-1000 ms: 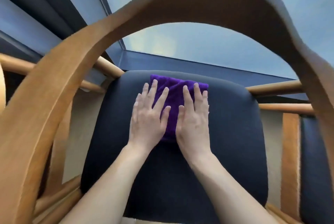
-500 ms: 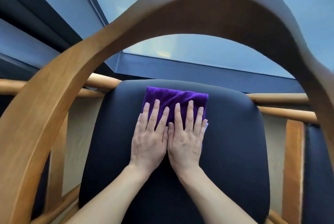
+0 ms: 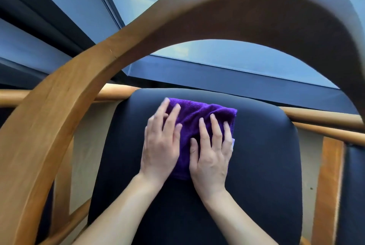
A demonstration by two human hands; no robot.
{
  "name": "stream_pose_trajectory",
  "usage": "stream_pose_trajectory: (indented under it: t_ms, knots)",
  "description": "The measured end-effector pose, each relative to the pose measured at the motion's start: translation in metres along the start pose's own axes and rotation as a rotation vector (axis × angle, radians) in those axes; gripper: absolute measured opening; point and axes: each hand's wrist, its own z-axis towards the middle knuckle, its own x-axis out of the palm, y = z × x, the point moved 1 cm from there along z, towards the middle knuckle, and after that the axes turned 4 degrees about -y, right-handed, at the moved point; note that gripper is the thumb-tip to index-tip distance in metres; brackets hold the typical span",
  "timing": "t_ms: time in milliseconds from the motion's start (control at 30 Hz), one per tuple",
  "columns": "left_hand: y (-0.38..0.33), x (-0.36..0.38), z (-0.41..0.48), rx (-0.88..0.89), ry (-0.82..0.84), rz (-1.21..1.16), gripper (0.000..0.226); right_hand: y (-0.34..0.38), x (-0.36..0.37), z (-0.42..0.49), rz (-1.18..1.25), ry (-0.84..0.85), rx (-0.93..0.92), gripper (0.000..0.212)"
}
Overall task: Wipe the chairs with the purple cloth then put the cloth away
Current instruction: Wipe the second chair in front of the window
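Note:
A folded purple cloth (image 3: pixel 199 114) lies flat on the black padded seat (image 3: pixel 262 165) of a wooden chair, toward the seat's far edge. My left hand (image 3: pixel 161 146) presses on the cloth's left part, its fingers blurred and reaching the far left corner. On the cloth's right part rests my right hand (image 3: pixel 211 154), palm down, fingers spread. Much of the cloth is hidden under both palms. The chair's curved wooden backrest (image 3: pixel 83 94) arches over the whole view.
Wooden armrest rails (image 3: pixel 316 118) run along the seat's far edge on both sides. A second chair with a black seat (image 3: pixel 353 195) and wooden frame (image 3: pixel 327 185) stands at the right. Beyond the seat are a dark sill and window glass (image 3: pixel 227 57).
Both hands have slid the cloth across the seat, and my left hand's fingers are now moving toward the cloth's far left corner. The view has tilted slightly.

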Motion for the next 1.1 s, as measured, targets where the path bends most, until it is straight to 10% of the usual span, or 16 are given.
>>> stream_pose_trajectory:
  t_ms: [367, 600, 1100]
  knots:
    - [0.014, -0.024, 0.064, 0.001, -0.17, 0.122, 0.027, 0.024, 0.009, 0.07, 0.351, -0.156, -0.08, 0.021]
    - [0.033, 0.01, 0.078, -0.053, -0.046, 0.27, 0.043, 0.054, 0.051, 0.113, 0.079, 0.181, -0.167, 0.053]
    - [0.038, 0.025, 0.091, -0.115, -0.054, 0.254, 0.035, 0.044, 0.055, 0.129, -0.143, 0.215, -0.225, 0.042]
